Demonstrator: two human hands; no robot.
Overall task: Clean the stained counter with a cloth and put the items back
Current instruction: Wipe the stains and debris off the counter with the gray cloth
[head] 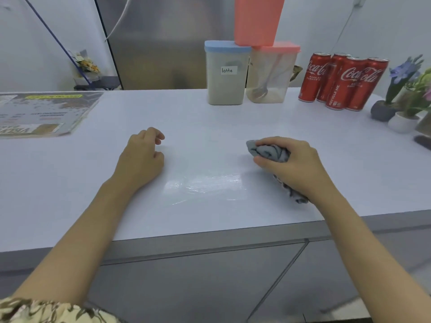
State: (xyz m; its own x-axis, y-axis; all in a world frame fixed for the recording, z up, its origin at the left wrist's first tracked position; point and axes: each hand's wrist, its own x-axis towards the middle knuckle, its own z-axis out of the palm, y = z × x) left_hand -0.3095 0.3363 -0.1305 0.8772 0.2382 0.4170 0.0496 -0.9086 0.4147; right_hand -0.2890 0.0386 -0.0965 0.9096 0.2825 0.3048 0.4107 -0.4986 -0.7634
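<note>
My right hand [295, 163] grips a bunched grey cloth [268, 152] and holds it against the white counter [210, 127] right of centre. A wet shiny streak [205, 186] lies on the counter between my hands. My left hand [142, 157] rests on the counter to the left, fingers loosely curled and holding nothing. At the back stand a blue-lidded container [225, 74] labelled "latte" and a pink-lidded container [271, 74] with a spoon inside. A pink container [257, 19] is stacked on top of them. Several red cola cans [342, 81] stand to their right.
Small potted flowers [401, 99] sit at the far right, with a dark object [423, 141] at the right edge. A laminated menu sheet [44, 114] lies at the left. A steel fridge [163, 43] rises behind the counter. Grey cabinet fronts [198, 283] are below the front edge.
</note>
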